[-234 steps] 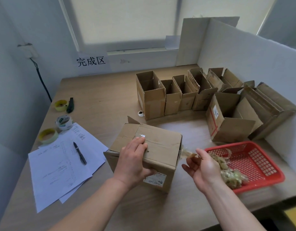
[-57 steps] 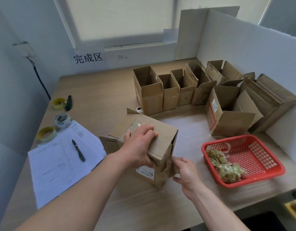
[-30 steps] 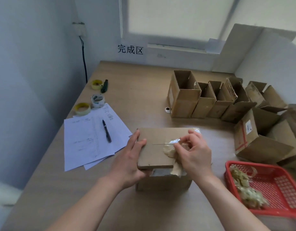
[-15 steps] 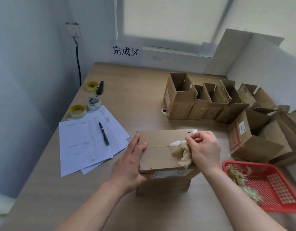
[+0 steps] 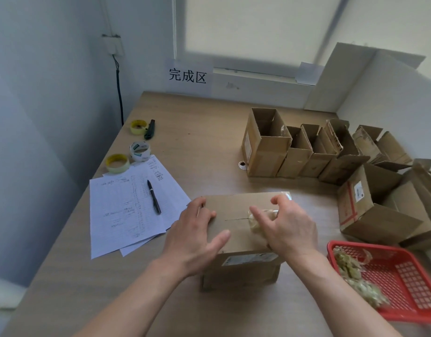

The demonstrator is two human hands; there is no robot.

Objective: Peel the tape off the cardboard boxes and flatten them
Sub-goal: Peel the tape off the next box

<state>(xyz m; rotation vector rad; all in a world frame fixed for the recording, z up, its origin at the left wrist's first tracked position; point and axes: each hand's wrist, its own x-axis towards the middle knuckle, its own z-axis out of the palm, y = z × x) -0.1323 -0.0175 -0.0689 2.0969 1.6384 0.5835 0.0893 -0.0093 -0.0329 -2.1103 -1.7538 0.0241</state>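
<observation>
A closed box (image 5: pixel 236 229) stood on the bench (image 5: pixel 197 132) directly under both hands. The left hand (image 5: pixel 195 235) rested on the box's left top edge, fingers spread and fairly straight, thumb lying across the lid. The right hand (image 5: pixel 288 228) sat on the right part of the lid, its fingers curled round a crumpled wad of tape (image 5: pixel 259 218) that touched the seam running across the top. A shiny bit of tape showed at the box's far right corner, just beyond the right hand's knuckles. A printed label (image 5: pixel 249 259) was stuck on the near face, below the hands.

To the right of the right hand, near its wrist, lay a red basket (image 5: pixel 404 283) holding more balled-up tape (image 5: pixel 355 276). Beyond the hands, a row of open boxes (image 5: pixel 304 152) stood upright side by side, and further right more boxes (image 5: pixel 379 205) lay tipped over.

Left of the left hand, sheets of paper (image 5: pixel 127 210) lay fanned out with a pen (image 5: pixel 153 197) on top. Past them were three tape rolls (image 5: pixel 139 150) and a dark cutter (image 5: pixel 149 129), well apart from the hands. A sign (image 5: pixel 188 75) with printed characters hung on the far wall.
</observation>
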